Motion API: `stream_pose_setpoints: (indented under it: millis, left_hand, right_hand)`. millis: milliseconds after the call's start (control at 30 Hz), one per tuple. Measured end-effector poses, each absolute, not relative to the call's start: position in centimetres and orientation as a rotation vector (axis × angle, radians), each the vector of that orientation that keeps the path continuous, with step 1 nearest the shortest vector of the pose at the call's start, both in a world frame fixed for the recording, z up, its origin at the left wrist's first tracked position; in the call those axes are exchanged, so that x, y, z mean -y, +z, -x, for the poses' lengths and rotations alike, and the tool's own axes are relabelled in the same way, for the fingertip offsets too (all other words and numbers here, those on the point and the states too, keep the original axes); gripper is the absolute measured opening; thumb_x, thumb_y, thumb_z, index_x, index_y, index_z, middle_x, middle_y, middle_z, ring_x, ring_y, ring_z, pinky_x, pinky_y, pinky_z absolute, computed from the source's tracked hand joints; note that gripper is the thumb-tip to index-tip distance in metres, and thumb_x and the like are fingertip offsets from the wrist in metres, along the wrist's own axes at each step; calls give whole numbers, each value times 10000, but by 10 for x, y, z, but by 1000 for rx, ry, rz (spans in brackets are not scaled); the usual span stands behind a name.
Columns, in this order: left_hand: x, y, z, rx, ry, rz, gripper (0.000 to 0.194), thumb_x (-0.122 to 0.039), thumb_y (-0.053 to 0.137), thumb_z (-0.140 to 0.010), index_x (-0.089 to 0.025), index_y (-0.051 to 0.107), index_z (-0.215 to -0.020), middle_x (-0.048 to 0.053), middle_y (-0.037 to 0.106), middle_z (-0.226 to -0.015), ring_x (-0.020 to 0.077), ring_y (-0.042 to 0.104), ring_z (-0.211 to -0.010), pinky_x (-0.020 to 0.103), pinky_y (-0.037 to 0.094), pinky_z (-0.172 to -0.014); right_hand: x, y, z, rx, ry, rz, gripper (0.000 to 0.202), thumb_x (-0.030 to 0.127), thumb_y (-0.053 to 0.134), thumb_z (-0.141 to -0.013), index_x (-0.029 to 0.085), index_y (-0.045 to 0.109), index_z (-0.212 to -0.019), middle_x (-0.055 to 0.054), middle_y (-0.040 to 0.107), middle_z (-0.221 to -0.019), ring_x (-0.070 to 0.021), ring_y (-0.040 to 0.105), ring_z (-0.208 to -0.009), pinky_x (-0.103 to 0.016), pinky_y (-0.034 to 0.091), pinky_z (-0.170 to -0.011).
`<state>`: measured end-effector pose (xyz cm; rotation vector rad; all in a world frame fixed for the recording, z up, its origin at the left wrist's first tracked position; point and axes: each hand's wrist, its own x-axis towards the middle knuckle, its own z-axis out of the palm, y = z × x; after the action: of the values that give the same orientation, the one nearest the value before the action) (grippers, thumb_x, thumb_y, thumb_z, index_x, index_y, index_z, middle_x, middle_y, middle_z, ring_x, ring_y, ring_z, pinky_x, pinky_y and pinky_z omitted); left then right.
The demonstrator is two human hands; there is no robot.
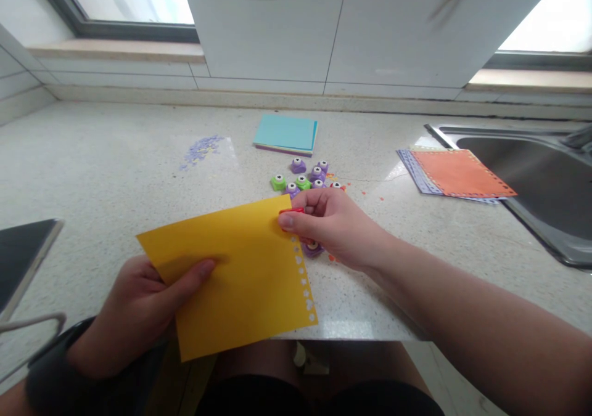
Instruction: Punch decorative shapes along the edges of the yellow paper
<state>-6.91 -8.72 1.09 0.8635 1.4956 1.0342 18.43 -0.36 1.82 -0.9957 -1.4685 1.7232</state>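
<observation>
A yellow sheet of paper is tilted above the counter's front edge, with a column of small punched holes down its right side. My left hand grips its left part, thumb on top, fingers hidden beneath. At the upper right corner, my right hand is closed on a small red punch, which sits on the paper's edge. Just behind and under the right hand stand several small purple punches and green punches with white tops. Another red punch is partly visible behind the right hand.
Stacked blue paper lies at the back middle. Orange punched paper over purple sheets overlaps the rim of the sink at right. Purple confetti lies back left; orange bits are scattered near the punches. A dark panel is at left.
</observation>
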Motion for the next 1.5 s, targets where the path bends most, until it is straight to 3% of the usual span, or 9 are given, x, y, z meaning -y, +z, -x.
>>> stream_pose_setpoints:
  millis: [700, 933, 1500]
  left_hand:
    - [92, 15, 62, -1478, 1064, -832, 287, -391, 906, -618, -219, 813, -829, 50, 823, -849, 235, 770, -684, 287, 647, -617]
    - [90, 14, 65, -1420, 1009, -808, 315, -402, 901, -621, -214, 810, -857, 68, 823, -849, 276, 779, -711, 332, 652, -630]
    - [89, 15, 68, -1386, 990, -822, 279, -377, 883, -677, -194, 794, -868, 62, 823, -847, 248, 781, -728, 277, 640, -612]
  right_hand:
    - [3, 19, -187, 1507, 1728, 939, 357, 479, 823, -751, 190, 616, -777, 36, 560, -654, -75, 439, -475, -221, 323, -414]
    - [1, 19, -188, 1417, 1738, 994, 359, 502, 816, -749, 189, 655, -815, 8, 623, -687, -89, 503, -489, -223, 378, -420]
    - [2, 19, -188, 1408, 1749, 1002, 347, 500, 803, -769, 184, 668, -817, 4, 625, -670, -95, 522, -504, -217, 381, -434]
